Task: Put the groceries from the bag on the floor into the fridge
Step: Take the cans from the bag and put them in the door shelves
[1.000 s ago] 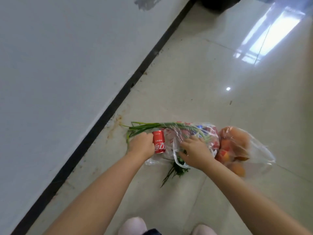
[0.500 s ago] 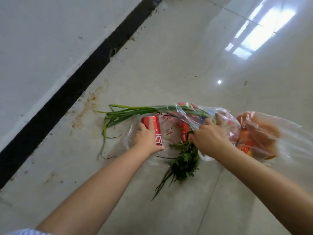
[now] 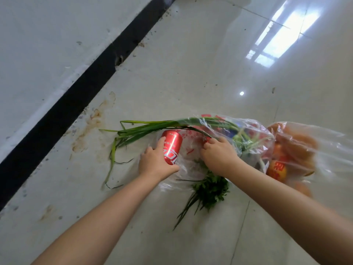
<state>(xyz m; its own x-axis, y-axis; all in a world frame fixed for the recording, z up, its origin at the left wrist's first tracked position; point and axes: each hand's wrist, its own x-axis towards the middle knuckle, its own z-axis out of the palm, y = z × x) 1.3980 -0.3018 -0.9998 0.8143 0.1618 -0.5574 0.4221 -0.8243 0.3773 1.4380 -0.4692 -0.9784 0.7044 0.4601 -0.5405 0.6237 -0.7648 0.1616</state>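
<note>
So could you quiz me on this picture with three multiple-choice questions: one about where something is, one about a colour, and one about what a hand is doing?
1. Where do the long green onions stick out of the clear plastic bag?
A. toward the wall
B. toward the bright window reflection
C. straight up

2. What colour is the drink can?
A. blue
B. red
C. silver

3. What is the left hand doing?
A. lying flat on the floor
B. gripping the can
C. pulling the leafy herbs

Answers:
1 A, their tips lie on the floor on the wall side.
2 B, its body is red with white lettering.
3 B, the fingers curl round the can, while the right hand holds the bag.
</note>
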